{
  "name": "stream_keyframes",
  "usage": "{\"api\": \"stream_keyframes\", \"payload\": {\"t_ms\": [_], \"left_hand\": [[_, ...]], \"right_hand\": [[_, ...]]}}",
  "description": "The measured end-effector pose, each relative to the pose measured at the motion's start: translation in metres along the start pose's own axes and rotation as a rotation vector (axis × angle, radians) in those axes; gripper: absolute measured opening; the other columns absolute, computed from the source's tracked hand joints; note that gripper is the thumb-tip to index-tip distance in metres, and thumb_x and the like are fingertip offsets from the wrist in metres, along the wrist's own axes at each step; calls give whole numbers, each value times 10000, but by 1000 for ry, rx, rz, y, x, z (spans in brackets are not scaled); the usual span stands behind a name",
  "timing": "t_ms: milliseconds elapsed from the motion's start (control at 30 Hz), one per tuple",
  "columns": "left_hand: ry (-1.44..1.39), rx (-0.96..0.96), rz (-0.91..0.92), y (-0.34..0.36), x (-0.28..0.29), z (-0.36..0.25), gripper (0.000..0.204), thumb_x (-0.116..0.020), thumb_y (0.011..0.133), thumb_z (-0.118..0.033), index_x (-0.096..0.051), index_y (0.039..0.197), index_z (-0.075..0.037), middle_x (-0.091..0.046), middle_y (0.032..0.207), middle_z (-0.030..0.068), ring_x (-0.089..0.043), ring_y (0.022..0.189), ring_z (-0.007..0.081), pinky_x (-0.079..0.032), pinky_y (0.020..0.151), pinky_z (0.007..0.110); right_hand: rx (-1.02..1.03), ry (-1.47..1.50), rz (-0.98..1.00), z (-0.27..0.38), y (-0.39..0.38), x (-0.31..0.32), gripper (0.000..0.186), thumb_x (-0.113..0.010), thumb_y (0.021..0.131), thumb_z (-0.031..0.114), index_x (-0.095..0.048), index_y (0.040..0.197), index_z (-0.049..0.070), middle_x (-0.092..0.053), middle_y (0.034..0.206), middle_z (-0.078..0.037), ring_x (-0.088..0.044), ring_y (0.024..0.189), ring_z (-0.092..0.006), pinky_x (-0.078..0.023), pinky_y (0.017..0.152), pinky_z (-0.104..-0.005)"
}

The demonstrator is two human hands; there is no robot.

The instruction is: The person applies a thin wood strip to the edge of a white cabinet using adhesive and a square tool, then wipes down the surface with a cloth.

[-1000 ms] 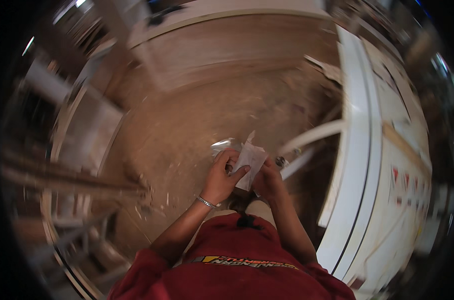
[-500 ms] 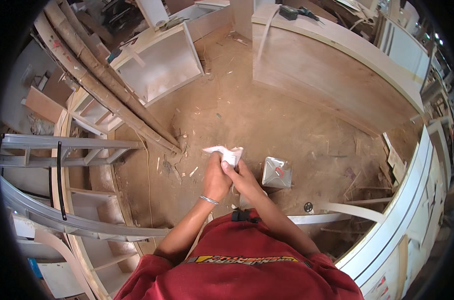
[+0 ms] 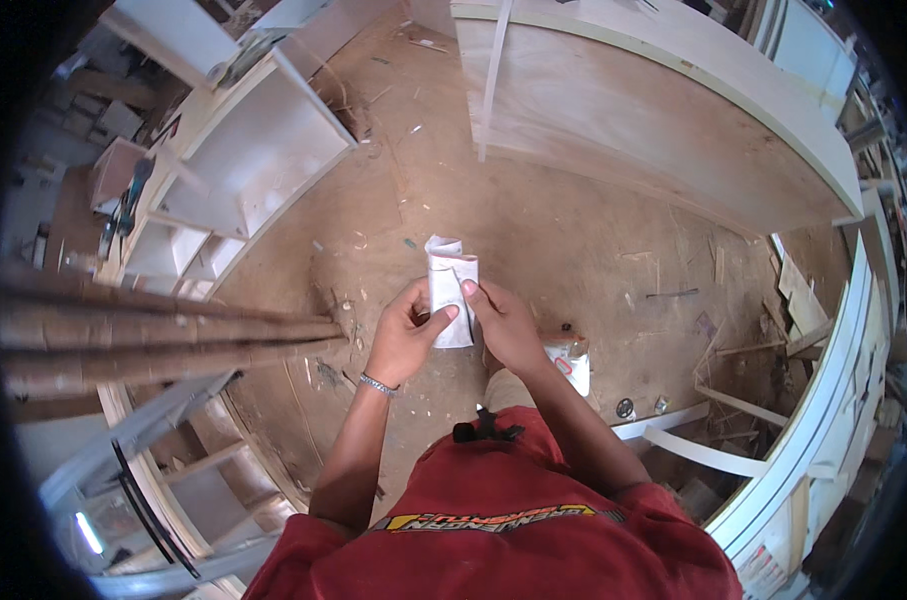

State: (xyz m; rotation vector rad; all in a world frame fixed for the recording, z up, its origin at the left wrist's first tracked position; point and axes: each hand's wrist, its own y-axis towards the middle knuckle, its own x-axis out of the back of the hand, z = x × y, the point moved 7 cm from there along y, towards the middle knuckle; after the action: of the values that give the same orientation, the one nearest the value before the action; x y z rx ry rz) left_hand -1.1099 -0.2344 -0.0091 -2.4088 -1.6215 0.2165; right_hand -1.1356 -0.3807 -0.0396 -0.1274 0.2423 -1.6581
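A folded white sheet (image 3: 450, 290), stiff like paper, is held upright in front of me between both hands. My left hand (image 3: 403, 338) pinches its left edge, with the thumb lying across the lower front. On the right side, my right hand (image 3: 508, 325) grips the sheet, its thumb pressed on the front face. The top of the sheet shows several layers, one slightly curled. Whether it is paper or some other sheet material, I cannot tell. Partly behind my right forearm, a square shiny tin (image 3: 576, 366) with a red mark stands on the floor.
A long panelled cabinet (image 3: 643, 130) lies across the far right, a pale strip hanging over it. Open cabinet frames (image 3: 263, 150) stand at the far left. Bamboo poles (image 3: 173, 335) and an aluminium ladder (image 3: 143, 420) are at my left. Wood scraps (image 3: 788, 300) litter the dusty floor (image 3: 373, 220) at right.
The crumpled white piece between my joined hands is now a flat, upright folded sheet, and my hands have moved apart to its two sides. The whole view has turned and shifted.
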Motion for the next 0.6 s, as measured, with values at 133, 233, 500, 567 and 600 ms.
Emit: {"api": "stream_keyframes", "payload": {"t_ms": [133, 233, 500, 567, 600], "left_hand": [[10, -24, -169, 91, 50, -35, 349, -731, 905, -14, -583, 1221, -13, -686, 1106, 45, -641, 1031, 117, -522, 897, 293], [48, -53, -291, 147, 98, -65, 382, -750, 882, -21, -565, 1216, -10, -688, 1095, 59, -646, 1016, 132, -527, 881, 301], [414, -133, -552, 324, 238, -89, 669, -866, 722, -92, -475, 1257, 1, -536, 1285, 232, -593, 1146, 312, -503, 949, 415], [317, -112, -343, 388, 274, -95, 1001, -923, 674, -165, -320, 1453, 8, -348, 1480, 262, -439, 1359, 361, -423, 1088, 441], [275, -164, -256, 420, 293, -114, 1079, -933, 665, -186, -271, 1494, 6, -316, 1508, 265, -407, 1389, 367, -404, 1111, 441]], "right_hand": [[-9, 60, 41, 44, 111, -18, 390, -590, 1027, 311, -637, 1219, -26, -679, 1042, -127, -633, 1008, -192, -487, 906, -357], [-27, 100, 77, 75, 189, -49, 404, -640, 998, 305, -610, 1207, -40, -672, 1049, -163, -638, 1007, -213, -493, 903, -365], [1, -59, 339, 109, 423, -156, 469, -753, 919, 245, -553, 1245, -28, -649, 1131, -109, -615, 1050, -179, -499, 913, -331], [-84, 69, 465, 125, 484, -174, 443, -736, 933, 235, -528, 1236, -13, -646, 1122, -97, -615, 1045, -172, -497, 910, -327], [-113, 90, 496, 133, 516, -179, 386, -727, 938, 229, -544, 1189, 0, -649, 1099, -94, -615, 1026, -170, -499, 893, -329]]}}
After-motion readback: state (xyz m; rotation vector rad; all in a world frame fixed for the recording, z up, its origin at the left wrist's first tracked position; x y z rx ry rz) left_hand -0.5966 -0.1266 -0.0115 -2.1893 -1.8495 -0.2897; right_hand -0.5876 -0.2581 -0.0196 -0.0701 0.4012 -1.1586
